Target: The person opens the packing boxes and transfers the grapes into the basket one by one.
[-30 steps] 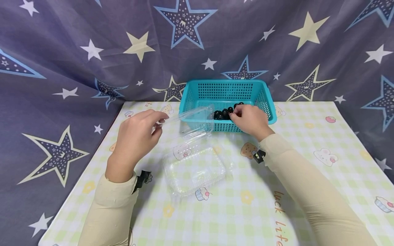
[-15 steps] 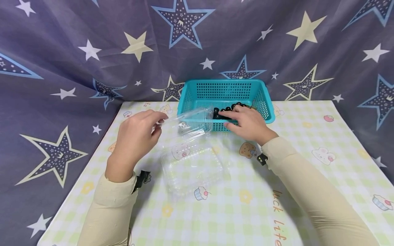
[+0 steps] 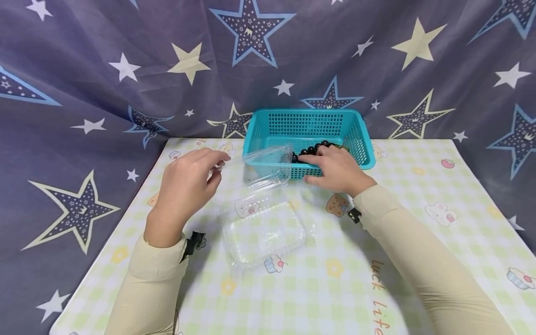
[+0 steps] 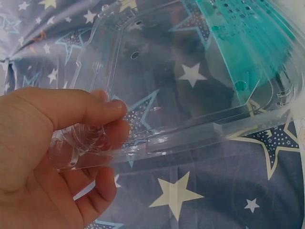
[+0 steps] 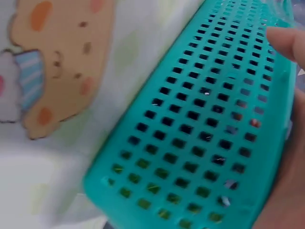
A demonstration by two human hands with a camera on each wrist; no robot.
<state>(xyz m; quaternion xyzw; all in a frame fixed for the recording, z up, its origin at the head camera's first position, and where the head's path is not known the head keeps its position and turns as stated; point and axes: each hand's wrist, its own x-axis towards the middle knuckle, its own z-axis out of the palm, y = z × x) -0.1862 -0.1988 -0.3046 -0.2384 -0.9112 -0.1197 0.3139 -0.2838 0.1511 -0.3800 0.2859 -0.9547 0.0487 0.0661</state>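
My left hand (image 3: 188, 181) pinches the raised lid edge of a clear plastic clamshell box (image 3: 268, 232), whose base lies on the table. The lid (image 4: 176, 114) tilts up in front of a teal basket (image 3: 259, 125). My right hand (image 3: 335, 170) reaches over the basket's near rim, index finger extended onto shiny black, grape-like round fruits (image 3: 311, 150). Its thumb stays apart, near the rim, and the other fingers are partly hidden. The right wrist view shows the basket's perforated wall (image 5: 195, 124), with dark and green bits behind the holes.
A checked tablecloth (image 3: 335, 298) with cartoon prints covers the table. Behind it hangs a dark star-patterned curtain (image 3: 138, 42), which the basket's back stands close to.
My right hand has gone from bunched fingertips at the fruits to a spread pose, index finger reaching left over them. The left hand holds the lid almost still.
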